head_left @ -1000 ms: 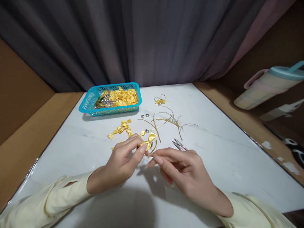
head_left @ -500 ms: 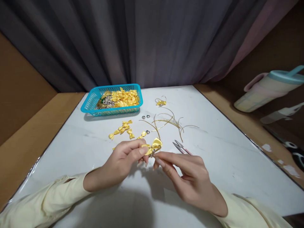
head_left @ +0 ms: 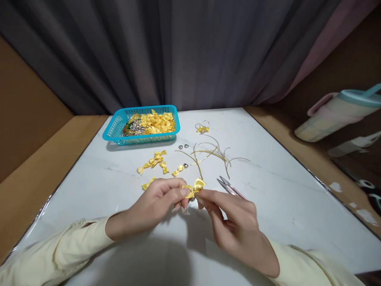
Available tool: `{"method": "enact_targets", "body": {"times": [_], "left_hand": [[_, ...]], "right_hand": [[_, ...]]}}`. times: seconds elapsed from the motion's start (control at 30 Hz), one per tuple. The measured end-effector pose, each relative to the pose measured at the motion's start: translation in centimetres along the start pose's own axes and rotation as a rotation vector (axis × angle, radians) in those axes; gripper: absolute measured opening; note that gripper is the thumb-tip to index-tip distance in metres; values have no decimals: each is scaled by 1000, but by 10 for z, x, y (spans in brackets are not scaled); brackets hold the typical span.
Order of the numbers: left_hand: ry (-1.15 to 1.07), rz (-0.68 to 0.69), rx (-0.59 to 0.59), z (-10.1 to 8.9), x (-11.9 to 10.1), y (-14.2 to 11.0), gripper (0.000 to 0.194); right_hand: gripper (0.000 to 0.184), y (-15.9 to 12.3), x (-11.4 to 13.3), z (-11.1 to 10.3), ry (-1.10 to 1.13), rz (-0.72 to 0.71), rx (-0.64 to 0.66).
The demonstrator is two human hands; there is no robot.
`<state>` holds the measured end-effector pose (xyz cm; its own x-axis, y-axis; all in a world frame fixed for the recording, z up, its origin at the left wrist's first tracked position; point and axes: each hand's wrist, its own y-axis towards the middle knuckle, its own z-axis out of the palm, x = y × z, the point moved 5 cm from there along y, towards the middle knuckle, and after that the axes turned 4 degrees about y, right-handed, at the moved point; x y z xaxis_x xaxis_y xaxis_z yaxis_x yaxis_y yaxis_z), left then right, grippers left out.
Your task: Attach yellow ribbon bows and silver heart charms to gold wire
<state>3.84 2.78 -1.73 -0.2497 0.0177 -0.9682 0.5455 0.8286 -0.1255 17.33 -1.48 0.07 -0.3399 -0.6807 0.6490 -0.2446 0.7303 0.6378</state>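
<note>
A yellow satin bow (head_left: 195, 187) is pinched by its left side between the thumb and fingers of my left hand (head_left: 157, 200). My right hand (head_left: 235, 218) is closed at the bow's right side, its thumb and index finger on the gold cord at the knot; the cord there is mostly hidden. Beneath the knot hangs a small silver charm (head_left: 192, 198). Just beyond my right hand lie thread snips (head_left: 229, 186) with their blades apart. Loose gold cords (head_left: 212, 151) are spread past the bow. More yellow bows (head_left: 156, 159) lie beyond my left hand.
A blue basket (head_left: 141, 141) at the back left holds bows, silver charms and gold cord. Small silver charms (head_left: 186, 146) and a bow with looped cord (head_left: 203, 129) sit on the white table (head_left: 268, 198). A tumbler (head_left: 336, 115) stands at the right.
The bow has turned and shifted slightly right, and its gold loop no longer shows. My right fingertips have moved from the cord below the bow up against its right side.
</note>
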Motion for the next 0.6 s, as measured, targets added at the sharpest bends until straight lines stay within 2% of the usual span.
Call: {"method": "enact_targets", "body": {"times": [0.13, 0.27, 0.33, 0.43, 0.5, 0.6], "left_hand": [[230, 140, -66, -3, -7, 0, 31], [482, 460, -132, 1, -18, -5, 28], [556, 559, -143, 4, -20, -7, 27], [618, 562, -151, 3, -20, -6, 26], [643, 546, -139, 1, -21, -4, 25], [650, 525, -16, 4, -19, -3, 25]], "right_hand": [[18, 3, -6, 4, 22, 163, 76], [17, 2, -11, 10, 77, 275, 98], [16, 3, -12, 11, 104, 300, 95], [13, 9, -10, 7, 76, 252, 151], [10, 14, -6, -3, -27, 138, 114], [13, 20, -1, -17, -200, -15, 43]]}}
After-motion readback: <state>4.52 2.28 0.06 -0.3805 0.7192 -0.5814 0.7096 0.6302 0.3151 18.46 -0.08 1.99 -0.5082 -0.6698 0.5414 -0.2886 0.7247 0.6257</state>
